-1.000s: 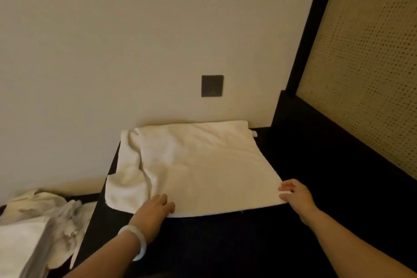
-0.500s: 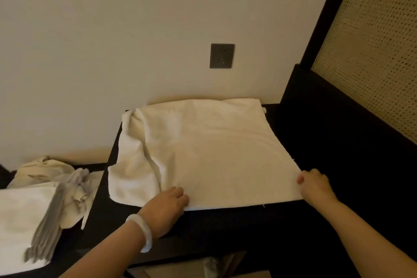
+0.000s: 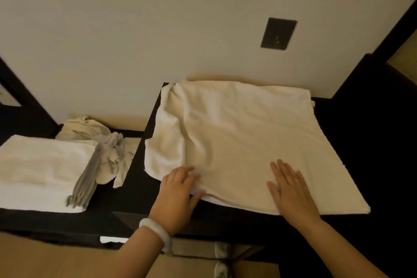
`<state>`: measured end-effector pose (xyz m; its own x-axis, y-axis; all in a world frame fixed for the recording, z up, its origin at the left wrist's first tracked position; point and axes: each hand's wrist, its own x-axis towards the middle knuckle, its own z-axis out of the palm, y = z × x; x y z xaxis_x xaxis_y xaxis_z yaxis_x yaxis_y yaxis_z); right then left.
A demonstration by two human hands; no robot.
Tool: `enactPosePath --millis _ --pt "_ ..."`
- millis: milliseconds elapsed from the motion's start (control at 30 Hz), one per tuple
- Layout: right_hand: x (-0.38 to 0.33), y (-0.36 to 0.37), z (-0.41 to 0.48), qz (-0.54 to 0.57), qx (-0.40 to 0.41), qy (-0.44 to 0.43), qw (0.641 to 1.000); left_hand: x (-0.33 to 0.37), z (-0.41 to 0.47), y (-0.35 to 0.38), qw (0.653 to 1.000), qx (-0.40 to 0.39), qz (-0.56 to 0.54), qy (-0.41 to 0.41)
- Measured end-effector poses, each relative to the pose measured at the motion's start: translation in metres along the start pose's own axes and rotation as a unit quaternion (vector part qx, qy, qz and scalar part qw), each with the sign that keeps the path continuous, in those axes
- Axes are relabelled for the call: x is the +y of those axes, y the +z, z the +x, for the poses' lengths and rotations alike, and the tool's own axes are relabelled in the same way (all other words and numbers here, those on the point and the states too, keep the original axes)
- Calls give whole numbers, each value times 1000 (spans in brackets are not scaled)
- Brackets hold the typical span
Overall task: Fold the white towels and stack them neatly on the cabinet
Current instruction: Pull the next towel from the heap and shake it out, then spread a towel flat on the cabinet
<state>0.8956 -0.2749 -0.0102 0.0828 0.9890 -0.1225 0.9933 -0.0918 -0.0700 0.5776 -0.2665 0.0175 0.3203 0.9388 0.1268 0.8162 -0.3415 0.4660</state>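
Towel [image 3: 243,142]: left side bunched. My left hand [image 3: 178,194] pinches its near edge; right hand [image 3: 291,189] rests flat, fingers [image 3: 284,170] straight. Recommend smoothing bunching before folding.

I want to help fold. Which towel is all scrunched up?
The crumpled towel tucked beside the folded stack; the big towel lies spread out.

No text, label, brand, number or sign can be read anywhere.
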Motion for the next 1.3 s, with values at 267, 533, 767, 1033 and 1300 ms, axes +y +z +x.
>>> enactPosePath --millis 267,533,767,1033,1300 --pt "-112 -16 65 69 51 -87 993 -47 13 -32 926 103 -170 -322" --pt "-113 11 71 22 51 -116 992 -80 29 -49 939 -51 -249 -233" --pt "-111 8 70 79 65 -112 988 -67 41 -48 811 67 -493 -308" --pt "-113 9 73 86 77 -108 987 -63 13 -83 833 315 -266 -368" --pt "-114 10 71 71 95 -111 987 -94 -46 -66 910 62 -120 -392"
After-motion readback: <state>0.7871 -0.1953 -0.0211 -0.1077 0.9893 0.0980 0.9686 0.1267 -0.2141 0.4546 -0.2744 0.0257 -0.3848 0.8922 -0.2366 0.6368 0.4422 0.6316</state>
